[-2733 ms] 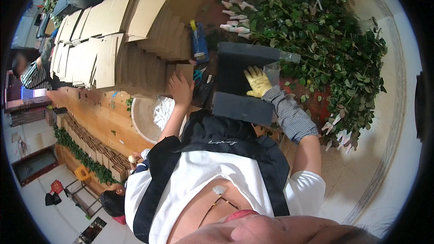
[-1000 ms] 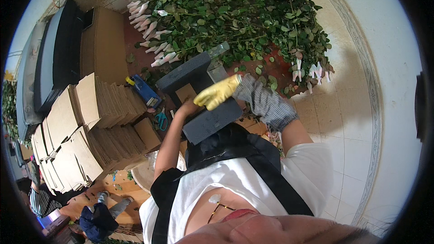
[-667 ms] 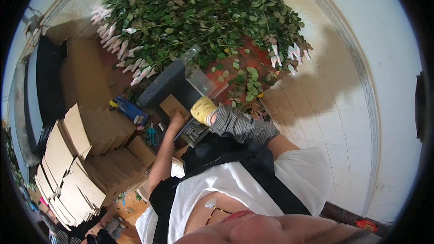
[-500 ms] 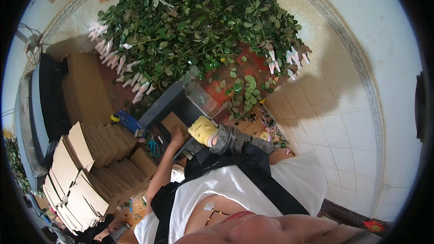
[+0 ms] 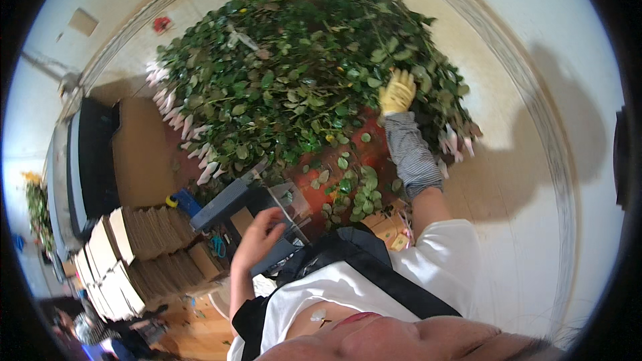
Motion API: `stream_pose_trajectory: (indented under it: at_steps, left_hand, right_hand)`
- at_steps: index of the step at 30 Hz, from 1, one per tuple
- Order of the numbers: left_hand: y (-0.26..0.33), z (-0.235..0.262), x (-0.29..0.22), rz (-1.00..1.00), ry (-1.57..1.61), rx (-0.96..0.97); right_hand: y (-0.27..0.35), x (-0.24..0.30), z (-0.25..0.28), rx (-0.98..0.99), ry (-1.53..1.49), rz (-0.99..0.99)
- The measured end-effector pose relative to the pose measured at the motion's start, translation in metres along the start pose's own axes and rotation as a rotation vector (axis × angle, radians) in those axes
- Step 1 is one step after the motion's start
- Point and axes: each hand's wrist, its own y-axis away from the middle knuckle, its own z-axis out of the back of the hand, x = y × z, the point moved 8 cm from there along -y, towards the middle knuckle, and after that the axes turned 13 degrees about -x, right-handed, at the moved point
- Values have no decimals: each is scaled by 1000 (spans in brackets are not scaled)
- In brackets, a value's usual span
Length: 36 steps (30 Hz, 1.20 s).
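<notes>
A large heap of leafy cut stems [image 5: 287,80], which look like roses, covers the red surface [image 5: 309,184] in front of me. Pale pink-and-white sleeved flower heads [image 5: 175,119] stick out at the heap's left, and a few more sleeved heads [image 5: 457,144] show at the right. My right hand [image 5: 398,92], in a yellow glove with a checked sleeve, reaches into the heap's right side, fingers stretched over the leaves. My bare left hand [image 5: 261,237] hovers by a dark grey tray [image 5: 224,202], fingers loosely curved and apart, holding nothing. A brown cardboard piece [image 5: 241,220] lies in the tray.
Stacked folded cardboard [image 5: 160,234] stands at my left, with a blue tape dispenser [image 5: 187,202] and teal scissors [image 5: 218,246] nearby. A clear plastic panel [image 5: 289,197] rises beside the tray. Another person [image 5: 87,331] is at the lower left. A wall [image 5: 515,227] bounds the right.
My gloved right hand has moved from the tray, forward and right, onto the leafy stems. My left hand has lifted off the cardboard piece. The view has shifted slightly.
</notes>
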Motion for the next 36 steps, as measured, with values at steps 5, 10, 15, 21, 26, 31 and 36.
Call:
stream_pose_trajectory:
  at_steps: [5, 10, 15, 21, 26, 31, 36]
  left_hand:
    - [2, -64, -21, 81, 261, 53]
    - [-12, -87, -6, 83, 305, -56]
    - [-31, -103, -20, 4, 267, 9]
    - [-29, -119, -26, -100, 141, 129]
    - [-10, -99, -3, -49, 121, 103]
    - [-9, -84, -17, -64, 283, 28]
    - [-30, -89, -31, -129, 563, -65]
  right_hand:
    - [-58, -33, 30, 200, -293, -176]
    - [-111, -108, 63, 227, -158, -297]
    - [-49, -143, -45, 547, 50, -136]
    - [-45, -171, -96, 749, -91, -340]
    - [-150, -152, 3, 653, -186, -466]
    - [-167, -143, 41, 716, -531, -609]
    - [-115, -33, 86, 958, -903, -418]
